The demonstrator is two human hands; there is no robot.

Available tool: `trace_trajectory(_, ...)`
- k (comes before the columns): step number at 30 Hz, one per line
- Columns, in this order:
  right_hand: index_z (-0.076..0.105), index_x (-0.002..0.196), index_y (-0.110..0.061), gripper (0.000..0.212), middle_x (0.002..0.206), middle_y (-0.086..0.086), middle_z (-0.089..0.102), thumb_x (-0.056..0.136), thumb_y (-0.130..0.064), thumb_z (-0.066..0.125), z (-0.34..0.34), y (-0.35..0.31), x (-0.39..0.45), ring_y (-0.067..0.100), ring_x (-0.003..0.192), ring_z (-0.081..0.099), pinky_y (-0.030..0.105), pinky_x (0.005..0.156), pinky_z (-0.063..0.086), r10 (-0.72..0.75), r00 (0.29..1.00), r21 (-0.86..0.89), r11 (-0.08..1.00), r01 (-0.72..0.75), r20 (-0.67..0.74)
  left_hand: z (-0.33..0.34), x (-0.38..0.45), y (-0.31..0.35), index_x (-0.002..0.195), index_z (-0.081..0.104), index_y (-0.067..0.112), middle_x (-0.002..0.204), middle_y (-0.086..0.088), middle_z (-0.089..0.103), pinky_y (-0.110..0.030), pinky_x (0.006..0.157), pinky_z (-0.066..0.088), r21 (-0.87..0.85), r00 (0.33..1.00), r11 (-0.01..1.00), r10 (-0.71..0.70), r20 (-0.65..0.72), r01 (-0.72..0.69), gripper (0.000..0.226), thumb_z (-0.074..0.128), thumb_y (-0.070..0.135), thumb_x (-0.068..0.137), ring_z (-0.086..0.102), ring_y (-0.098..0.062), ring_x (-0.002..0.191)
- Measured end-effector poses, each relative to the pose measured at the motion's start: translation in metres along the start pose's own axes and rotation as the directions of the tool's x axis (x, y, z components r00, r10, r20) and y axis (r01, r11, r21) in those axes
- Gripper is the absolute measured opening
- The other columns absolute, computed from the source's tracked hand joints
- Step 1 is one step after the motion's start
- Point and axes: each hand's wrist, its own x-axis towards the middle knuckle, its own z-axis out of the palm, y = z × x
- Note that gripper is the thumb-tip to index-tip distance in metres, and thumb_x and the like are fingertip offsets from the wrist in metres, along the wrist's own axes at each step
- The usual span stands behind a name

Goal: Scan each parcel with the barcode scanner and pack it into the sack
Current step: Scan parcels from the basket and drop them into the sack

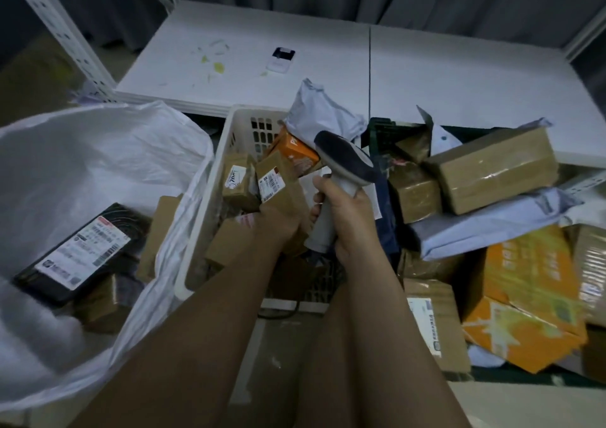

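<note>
From my remote feed: both forearms run bare from the frame's lower edge to the left hand [278, 221] and right hand [347, 218], with no sleeves, gloves, watch or rings that I can see

Right hand [349, 213] gripping scanner [341, 178]; left hand [278, 219] holding labelled box [278, 181] over basket [210, 231], beside sack [98, 152].

Small brown cardboard parcel [278, 181] with white barcode label, tilted upright over the basket. Grey-and-dark handheld barcode scanner [344, 165] just right of it, head angled toward the label. Translucent white plastic sack [98, 152] at left, mouth open, black labelled flat parcel [85, 254] lying inside.
</note>
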Motion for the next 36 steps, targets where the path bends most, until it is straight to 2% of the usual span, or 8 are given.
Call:
trace_trajectory(4,0.059,0.089,-0.012,0.011,0.065,0.001,0.056,0.085,-0.011,0.069,0.000,0.000,0.002,0.010,0.052,0.051,0.022,0.050,0.047,0.014,1.000,0.042,0.999,-0.014,-0.008,-0.016,-0.013,0.003,0.148,0.019,0.007,0.141,-0.015,0.043,-0.045,0.103,0.040,-0.127,0.998,0.990,-0.066,0.004,0.066,0.095,0.071,0.047,0.079,0.045,-0.035,0.126)
trace_trajectory(7,0.058,0.086,-0.013,0.012,0.065,0.001,0.057,0.084,-0.011,0.070,0.001,0.000,0.001,0.011,0.053,0.052,0.025,0.051,0.047,0.008,1.000,0.061,0.998,-0.008,-0.002,-0.043,-0.027,0.000,0.142,0.031,0.020,0.133,-0.006,0.054,-0.048,0.098,0.047,-0.165,0.994,0.980,0.109,-0.026,-0.112,0.105,0.079,0.056,0.055,0.054,-0.028,0.119)
trace_trajectory(10,0.060,0.090,-0.012,0.011,0.065,0.001,0.058,0.085,-0.012,0.070,0.003,0.000,-0.006,0.011,0.053,0.053,0.025,0.052,0.048,0.021,1.000,0.054,0.998,-0.020,-0.016,-0.079,-0.051,-0.010,0.141,0.033,0.022,0.130,0.002,0.052,-0.041,0.096,0.048,-0.076,0.958,0.956,0.281,-0.061,-0.285,0.100,0.079,0.050,0.056,0.052,-0.020,0.117)
trace_trajectory(14,0.061,0.101,-0.010,0.019,0.070,0.003,0.060,0.085,-0.013,0.070,0.006,0.007,-0.020,0.012,0.056,0.054,0.024,0.052,0.049,0.013,1.000,0.017,1.000,-0.013,0.005,-0.132,-0.088,-0.034,0.148,0.024,0.021,0.142,-0.007,0.040,-0.043,0.107,0.034,0.176,0.874,0.885,0.457,-0.164,-0.430,0.102,0.080,0.044,0.066,0.035,-0.026,0.130)
trace_trajectory(24,0.057,0.107,-0.013,0.027,0.090,0.007,0.062,0.085,-0.014,0.072,0.033,0.041,-0.068,0.019,0.072,0.059,0.026,0.057,0.052,-0.069,0.993,-0.305,0.948,0.094,0.091,-0.195,-0.155,-0.125,0.150,0.018,0.027,0.145,-0.001,0.027,-0.036,0.101,0.023,0.536,0.828,0.719,0.557,-0.066,-0.441,0.092,0.071,0.038,0.076,0.022,-0.023,0.128)
trace_trajectory(28,0.054,0.112,-0.011,0.034,0.096,0.006,0.062,0.084,-0.015,0.073,0.045,0.063,-0.078,0.025,0.092,0.061,0.038,0.083,0.053,-0.134,0.986,-0.426,0.890,0.162,0.097,-0.188,-0.164,-0.156,0.151,0.017,0.028,0.146,-0.002,0.029,-0.039,0.098,0.023,0.619,0.824,0.652,0.566,-0.014,-0.437,0.087,0.066,0.038,0.080,0.024,-0.025,0.130)
trace_trajectory(30,0.053,0.117,-0.009,0.039,0.103,0.006,0.062,0.084,-0.013,0.073,0.050,0.075,-0.081,0.024,0.098,0.058,0.037,0.086,0.050,-0.145,0.981,-0.486,0.853,0.189,0.126,-0.183,-0.165,-0.167,0.151,0.019,0.026,0.143,-0.006,0.035,-0.041,0.098,0.026,0.640,0.821,0.627,0.571,0.009,-0.444,0.089,0.068,0.037,0.077,0.027,-0.026,0.128)
trace_trajectory(36,0.056,0.118,-0.006,0.044,0.106,0.006,0.061,0.080,-0.010,0.077,0.053,0.109,-0.079,0.024,0.103,0.058,0.032,0.085,0.045,-0.065,0.981,-0.603,0.781,0.163,0.181,-0.175,-0.158,-0.177,0.152,0.019,0.019,0.145,-0.010,0.031,-0.044,0.102,0.028,0.626,0.849,0.669,0.528,-0.020,-0.401,0.093,0.069,0.034,0.075,0.028,-0.030,0.132)
